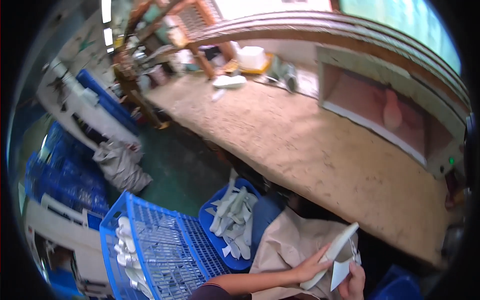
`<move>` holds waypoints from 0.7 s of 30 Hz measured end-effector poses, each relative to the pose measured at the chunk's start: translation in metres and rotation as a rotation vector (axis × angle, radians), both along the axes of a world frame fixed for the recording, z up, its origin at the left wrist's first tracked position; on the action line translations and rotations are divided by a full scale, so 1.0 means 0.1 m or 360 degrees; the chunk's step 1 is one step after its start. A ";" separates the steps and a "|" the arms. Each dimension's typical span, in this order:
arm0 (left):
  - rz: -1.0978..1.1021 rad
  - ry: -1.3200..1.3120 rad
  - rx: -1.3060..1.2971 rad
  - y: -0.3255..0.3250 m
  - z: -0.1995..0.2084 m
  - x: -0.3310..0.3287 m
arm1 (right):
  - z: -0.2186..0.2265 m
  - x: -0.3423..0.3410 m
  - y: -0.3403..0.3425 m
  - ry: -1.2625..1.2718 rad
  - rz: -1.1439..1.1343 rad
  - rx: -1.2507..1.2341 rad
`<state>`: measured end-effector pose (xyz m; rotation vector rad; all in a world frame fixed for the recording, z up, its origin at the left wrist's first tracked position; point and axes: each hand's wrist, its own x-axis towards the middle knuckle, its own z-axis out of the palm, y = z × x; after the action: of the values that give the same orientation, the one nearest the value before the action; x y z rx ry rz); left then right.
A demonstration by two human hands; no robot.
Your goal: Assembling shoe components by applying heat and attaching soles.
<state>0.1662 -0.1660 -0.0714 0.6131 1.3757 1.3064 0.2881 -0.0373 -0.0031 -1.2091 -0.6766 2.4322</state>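
Over my lap, on a beige apron (285,242), I hold a white shoe (345,241) tilted on its side, its long pale sole edge running from lower left to upper right. My left hand (316,265) is wrapped round its middle. My right hand (354,283) is closed at the shoe's right side, beside a white pointed flap (340,273). Something thin and shiny shows above the right fingers, too small to make out. Whether the flap is part of the shoe, I cannot tell.
A blue tub (207,217) of pale sole-shaped pieces (232,215) stands left of my lap. Beside it is a blue slatted crate (170,240) with white shoes (125,240). Ahead runs a brown workbench (280,130) bearing a lit box (327,105) and a white piece (230,81).
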 end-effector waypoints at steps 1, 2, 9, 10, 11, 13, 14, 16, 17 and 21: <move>0.0080 0.0106 -0.0001 0.04 0.04 0.06 | -0.01 0.10 0.02 -0.0037 -0.0010 -0.0042; 0.0160 0.0169 0.0212 0.08 0.03 -0.01 | -0.15 0.14 0.08 -0.0036 0.0091 -0.0103; 0.0276 -0.0324 -0.0228 0.22 0.18 -0.18 | -0.24 -0.08 0.19 0.0000 0.0198 -0.0338; 0.0262 -0.0174 -0.0260 0.22 0.17 -0.18 | -0.22 -0.05 0.21 -0.0019 0.0198 -0.0366; 0.0242 -0.0004 -0.0269 0.21 0.19 -0.22 | -0.22 -0.05 0.24 -0.0018 0.0201 -0.0375; 0.0300 0.0316 -0.0311 0.09 0.27 -0.33 | -0.24 -0.02 0.25 -0.0054 0.0182 -0.0398; 0.0287 0.0283 -0.0331 0.00 0.34 -0.36 | -0.22 -0.01 0.24 -0.0052 0.0184 -0.0397; 0.0380 -0.0256 -0.0191 -0.15 0.44 -0.42 | -0.23 -0.05 0.21 -0.0010 0.0206 -0.0386; 0.0384 -0.0269 -0.0208 -0.16 0.49 -0.42 | -0.20 -0.07 0.17 -0.0024 0.0208 -0.0404; 0.0224 0.0039 -0.0380 -0.11 0.62 -0.42 | -0.11 -0.24 0.02 -0.0250 0.0094 -0.0215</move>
<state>0.1241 -0.1765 -0.0098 0.3765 1.5902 1.2239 0.2644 -0.0356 -0.0141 -1.4651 -0.6073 2.4847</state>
